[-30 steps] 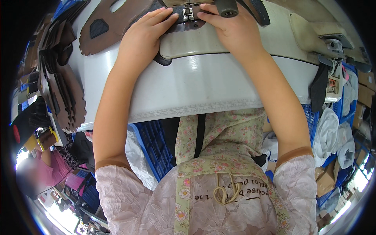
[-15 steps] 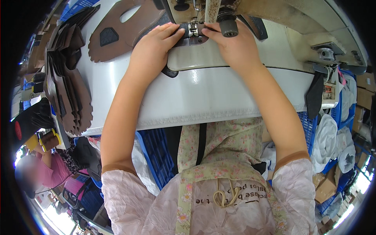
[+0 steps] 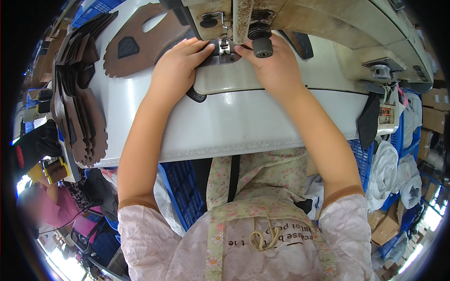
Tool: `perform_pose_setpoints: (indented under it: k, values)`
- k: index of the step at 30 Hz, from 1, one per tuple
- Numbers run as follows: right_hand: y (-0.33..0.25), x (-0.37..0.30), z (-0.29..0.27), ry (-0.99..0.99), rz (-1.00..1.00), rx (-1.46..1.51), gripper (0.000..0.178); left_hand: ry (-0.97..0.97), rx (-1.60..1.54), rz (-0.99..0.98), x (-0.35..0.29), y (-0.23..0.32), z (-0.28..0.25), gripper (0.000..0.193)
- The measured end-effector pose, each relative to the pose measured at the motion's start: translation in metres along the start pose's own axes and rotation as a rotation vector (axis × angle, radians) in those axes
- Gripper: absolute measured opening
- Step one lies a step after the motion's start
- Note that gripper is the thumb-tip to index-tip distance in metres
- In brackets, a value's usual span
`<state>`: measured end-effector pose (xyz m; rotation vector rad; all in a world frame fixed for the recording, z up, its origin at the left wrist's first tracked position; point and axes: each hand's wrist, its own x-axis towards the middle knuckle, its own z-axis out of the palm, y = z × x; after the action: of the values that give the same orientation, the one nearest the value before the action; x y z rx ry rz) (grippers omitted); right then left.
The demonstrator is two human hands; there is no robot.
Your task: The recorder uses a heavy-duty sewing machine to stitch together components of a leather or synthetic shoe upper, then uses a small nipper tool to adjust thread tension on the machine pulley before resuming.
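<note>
Left hand [image 3: 176, 68], brown piece [image 3: 145, 52] beneath

White worktable [image 3: 225, 119], ruler-marked along the front edge; blue plastic crate [image 3: 185, 192] below it. Right side: stacked cardboard boxes [image 3: 435, 112], white plastic bags [image 3: 382, 164], brown carton [image 3: 388, 228] lower down. Lighting: bright white glare [image 3: 68, 263] at lower left and lower right.

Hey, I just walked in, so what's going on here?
A person is at a sewing machine. Their left hand and right hand are either side of the presser foot, the left lying flat over dark material. A brown piece with a hole spreads out to the left, and a stack of brown pieces sits beyond it.
</note>
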<state>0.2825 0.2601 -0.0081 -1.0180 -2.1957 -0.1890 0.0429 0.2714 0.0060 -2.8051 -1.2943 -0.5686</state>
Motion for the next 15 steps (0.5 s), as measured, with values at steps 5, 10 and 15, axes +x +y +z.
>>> perform_pose_setpoints:
  k: [5, 10, 15]
  values:
    - [0.0022, -0.002, 0.0024, -0.005, -0.008, 0.022, 0.03, 0.003, -0.005, -0.019, -0.0003, 0.0024, -0.0015, 0.055]
    - [0.0013, -0.0036, 0.0048, -0.001, 0.047, -0.014, 0.019, -0.01, -0.052, -0.028, 0.0055, 0.0104, -0.0044, 0.048]
    - [-0.002, -0.0056, 0.0056, 0.006, 0.053, -0.059, 0.023, 0.04, -0.034, -0.01, 0.0026, 0.0053, -0.0048, 0.05]
